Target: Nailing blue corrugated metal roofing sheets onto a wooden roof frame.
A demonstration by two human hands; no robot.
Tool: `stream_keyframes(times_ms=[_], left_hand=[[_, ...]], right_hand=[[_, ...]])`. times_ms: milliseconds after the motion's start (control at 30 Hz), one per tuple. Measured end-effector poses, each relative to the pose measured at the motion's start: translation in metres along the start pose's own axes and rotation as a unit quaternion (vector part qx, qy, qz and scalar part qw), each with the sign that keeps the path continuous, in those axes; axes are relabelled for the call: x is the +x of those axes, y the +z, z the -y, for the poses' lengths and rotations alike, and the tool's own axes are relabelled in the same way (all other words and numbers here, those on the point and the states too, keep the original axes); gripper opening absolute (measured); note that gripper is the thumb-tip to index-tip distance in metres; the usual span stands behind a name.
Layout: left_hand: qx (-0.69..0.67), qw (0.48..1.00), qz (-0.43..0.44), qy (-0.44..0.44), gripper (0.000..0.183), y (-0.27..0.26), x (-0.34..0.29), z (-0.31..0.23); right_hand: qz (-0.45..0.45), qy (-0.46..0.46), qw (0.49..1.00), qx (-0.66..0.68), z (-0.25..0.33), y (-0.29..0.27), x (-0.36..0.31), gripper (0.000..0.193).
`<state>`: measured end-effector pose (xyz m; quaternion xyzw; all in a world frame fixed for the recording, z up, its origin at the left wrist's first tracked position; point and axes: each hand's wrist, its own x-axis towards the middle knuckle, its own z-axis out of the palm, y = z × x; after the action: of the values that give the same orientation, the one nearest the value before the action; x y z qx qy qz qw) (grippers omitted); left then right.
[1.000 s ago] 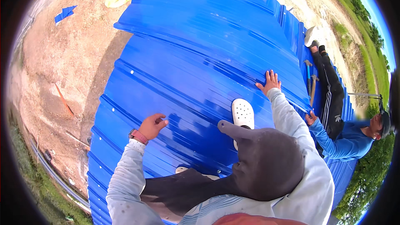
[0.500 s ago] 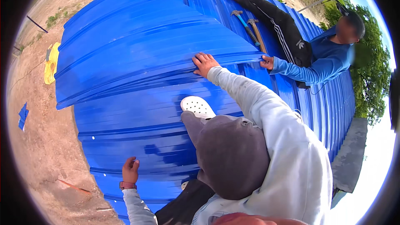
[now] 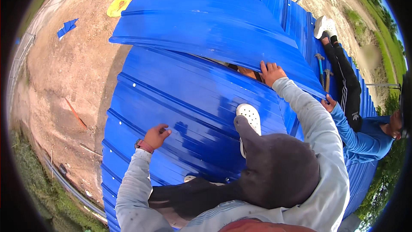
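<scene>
A loose blue ribbed metal roofing sheet (image 3: 201, 21) lies over the blue roof (image 3: 171, 86). My right hand (image 3: 273, 74) grips its near edge, fingers on top, with the thumb side mostly hidden. Below that edge a narrow gap shows some brown wood (image 3: 247, 72). My left hand (image 3: 157, 136), with a reddish watch (image 3: 144, 146) at the wrist, hovers above the roof, its fingers loosely bent and apart, holding nothing I can see. At the sheet's right corner a co-worker's hand (image 3: 329, 103) holds the same edge.
Two hammers, one blue-handled (image 3: 320, 66) and one wooden-handled (image 3: 328, 79), lie beside the co-worker's legs (image 3: 348, 81). My foot in a white clog (image 3: 249, 118) stands on the roof. Bare ground (image 3: 64, 73) with a yellow bundle (image 3: 123, 2) lies beyond the roof's left edge.
The view has turned, so the scene sits further right. The loose sheet's near edge has come away from the sheet below, exposing a gap. Both hands keep much the same pose.
</scene>
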<state>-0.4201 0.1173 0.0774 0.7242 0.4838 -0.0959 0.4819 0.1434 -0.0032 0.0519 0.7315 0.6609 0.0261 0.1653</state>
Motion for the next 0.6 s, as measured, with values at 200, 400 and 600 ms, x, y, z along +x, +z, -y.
stream_keyframes(times_ms=[200,400,600], left_hand=[[-0.011,1.0,0.014,0.022,0.048,0.005,0.004,-0.012],[-0.108,0.991,0.063,0.039,0.049,0.031,0.027,-0.063],[-0.575,0.809,0.118,-0.033,0.079,0.081,0.124,-0.178]], right_hand=[[0.014,-0.049,0.999,0.021,-0.005,-0.044,0.025,0.053],[0.003,-0.082,0.997,0.006,0.009,-0.078,0.045,0.047],[-0.051,-0.095,0.994,0.016,0.044,-0.097,0.043,0.047]])
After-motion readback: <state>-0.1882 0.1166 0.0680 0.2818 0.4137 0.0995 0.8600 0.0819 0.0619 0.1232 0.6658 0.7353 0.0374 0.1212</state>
